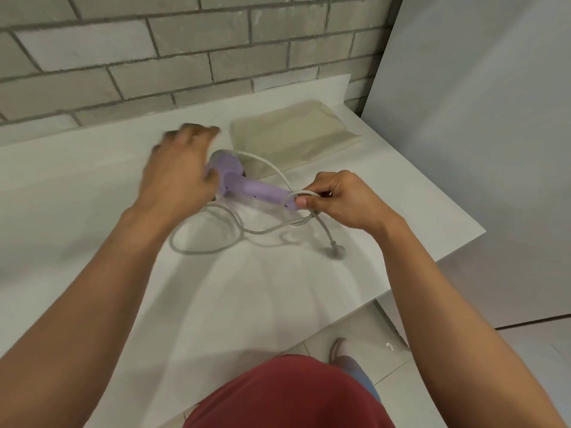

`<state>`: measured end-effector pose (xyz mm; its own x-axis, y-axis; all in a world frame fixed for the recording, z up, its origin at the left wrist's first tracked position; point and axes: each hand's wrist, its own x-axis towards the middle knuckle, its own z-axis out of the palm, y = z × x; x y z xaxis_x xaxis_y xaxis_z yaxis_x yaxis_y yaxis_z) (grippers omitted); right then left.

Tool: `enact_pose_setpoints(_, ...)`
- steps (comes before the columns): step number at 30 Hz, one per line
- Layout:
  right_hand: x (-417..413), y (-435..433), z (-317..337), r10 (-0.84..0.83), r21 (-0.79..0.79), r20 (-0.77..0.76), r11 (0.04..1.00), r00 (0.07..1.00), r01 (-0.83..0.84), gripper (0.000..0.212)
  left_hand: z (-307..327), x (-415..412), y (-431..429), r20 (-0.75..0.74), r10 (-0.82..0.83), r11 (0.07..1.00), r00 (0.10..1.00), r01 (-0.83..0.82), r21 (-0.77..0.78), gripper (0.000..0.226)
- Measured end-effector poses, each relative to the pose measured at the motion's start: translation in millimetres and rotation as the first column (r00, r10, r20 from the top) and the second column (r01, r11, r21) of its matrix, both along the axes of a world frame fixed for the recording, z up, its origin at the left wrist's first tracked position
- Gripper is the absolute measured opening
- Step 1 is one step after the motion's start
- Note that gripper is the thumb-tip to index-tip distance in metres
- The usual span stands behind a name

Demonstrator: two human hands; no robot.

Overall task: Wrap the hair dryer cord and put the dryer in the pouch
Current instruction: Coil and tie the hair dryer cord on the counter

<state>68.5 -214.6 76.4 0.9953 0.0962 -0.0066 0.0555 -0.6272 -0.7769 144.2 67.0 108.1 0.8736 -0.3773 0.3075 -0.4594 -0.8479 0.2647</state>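
Standing at a white bench (92,180), a person works on a lilac hair dryer (247,188) that lies on its side near the middle of the bench, with its handle pointing to the person's right. The right hand (346,202) pinches a small loop of the pale cord (262,232) against the end of the handle, thumb and fingers (301,201) clamped on it. The left hand (182,168) is blurred over the dryer's head. Its fingers look spread, but whether it grips the dryer or only hovers cannot be told. Most of the cord lies slack on the bench in loose loops in front of the dryer, and the plug (336,252) rests free on the surface near the right hand. A beige pouch (293,134) lies flat just behind the dryer, toward the brick wall (185,35), with nothing visibly inside. By the look of it, the wrapping has barely begun: one loop is gathered, the rest of the cord is left to coil, and the dryer has yet to go into the pouch.
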Motion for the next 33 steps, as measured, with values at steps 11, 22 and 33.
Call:
enact_pose_setpoints(11, -5, -13, 1, 0.019, 0.054, -0.021, 0.998, 1.0, -0.018, 0.007, -15, -16, -68, -0.06, -0.498, 0.86, 0.865, 0.501, 0.099, 0.038)
enact_pose_setpoints(22, -15, -22, -10, 0.036, 0.15, -0.012, 0.988, 0.999, -0.034, 0.01, 0, -12, -52, -0.189, -0.212, 0.782, 0.959, 0.051, -0.621, 0.009)
enact_pose_setpoints(33, -5, -17, -13, 0.107, 0.047, -0.037, 0.993, 0.994, -0.105, 0.012, -6, -18, -26, -0.04, -0.119, 0.993, 0.992, 0.12, 0.02, 0.038)
